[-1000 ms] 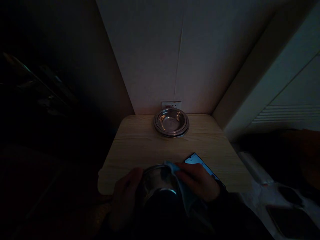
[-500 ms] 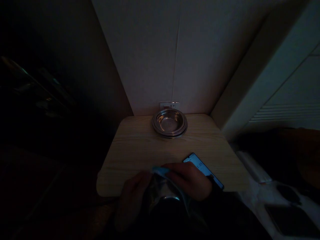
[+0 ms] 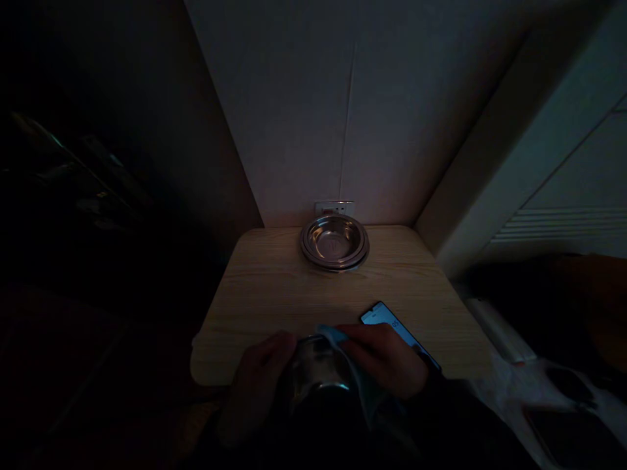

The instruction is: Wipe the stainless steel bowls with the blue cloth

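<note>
A shiny metal bowl is held close to my body at the table's front edge, its lower part lost in the dark. My left hand grips its left side, thumb near the rim. At the right of the rim, my right hand pinches a light blue cloth against the metal. The cloth's loose end hangs down along the bowl's right side. A lit phone lies just beyond my right hand, partly covered by it.
Several nested metal bowls stand at the back of the wooden table, by a wall socket. Walls rise behind the table and to the right. A dark flat object lies on a pale surface at lower right.
My right hand and the blue cloth have moved right along the bowl's rim, uncovering more of the rim. My left hand still holds the bowl's left side.
</note>
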The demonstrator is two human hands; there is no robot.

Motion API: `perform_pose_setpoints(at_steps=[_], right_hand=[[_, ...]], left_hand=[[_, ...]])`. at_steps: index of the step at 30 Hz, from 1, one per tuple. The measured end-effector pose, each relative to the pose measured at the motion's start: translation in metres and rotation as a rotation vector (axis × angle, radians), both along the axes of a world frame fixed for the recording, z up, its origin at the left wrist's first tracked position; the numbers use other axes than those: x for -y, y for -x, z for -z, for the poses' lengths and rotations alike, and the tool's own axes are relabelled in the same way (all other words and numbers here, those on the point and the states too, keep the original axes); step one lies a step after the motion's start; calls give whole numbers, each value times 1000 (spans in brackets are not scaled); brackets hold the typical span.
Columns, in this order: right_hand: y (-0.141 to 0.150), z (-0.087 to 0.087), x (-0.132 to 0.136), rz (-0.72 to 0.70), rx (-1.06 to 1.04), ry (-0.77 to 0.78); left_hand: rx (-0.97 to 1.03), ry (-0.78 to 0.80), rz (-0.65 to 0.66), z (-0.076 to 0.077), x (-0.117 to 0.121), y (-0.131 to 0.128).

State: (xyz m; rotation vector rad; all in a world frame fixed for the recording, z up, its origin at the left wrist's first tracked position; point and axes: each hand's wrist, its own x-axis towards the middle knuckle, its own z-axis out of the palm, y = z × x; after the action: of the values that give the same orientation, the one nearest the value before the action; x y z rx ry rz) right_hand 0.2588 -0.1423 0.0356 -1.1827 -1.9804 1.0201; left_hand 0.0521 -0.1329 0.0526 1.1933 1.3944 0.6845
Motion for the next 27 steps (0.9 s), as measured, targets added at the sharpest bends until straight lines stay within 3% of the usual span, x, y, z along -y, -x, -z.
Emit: perform_pose_setpoints(at_steps=[4,8,14,21,27], right_hand=[[14,-13,-4,-108,27,-55],[15,-14,-6,-80,1,-32],[3,7,0,176,-133,26],[16,29,14,502,-300,94],[11,23,7,456,-257,93]], left_hand=[[-26,-25,109,-2,1,-6],[-43,-76,39,-2,5,-7],[-10,-58,-184,0,4,-5],[129,59,-557,-6,-3,-12],[268,62,-414,-6,-2,-7]])
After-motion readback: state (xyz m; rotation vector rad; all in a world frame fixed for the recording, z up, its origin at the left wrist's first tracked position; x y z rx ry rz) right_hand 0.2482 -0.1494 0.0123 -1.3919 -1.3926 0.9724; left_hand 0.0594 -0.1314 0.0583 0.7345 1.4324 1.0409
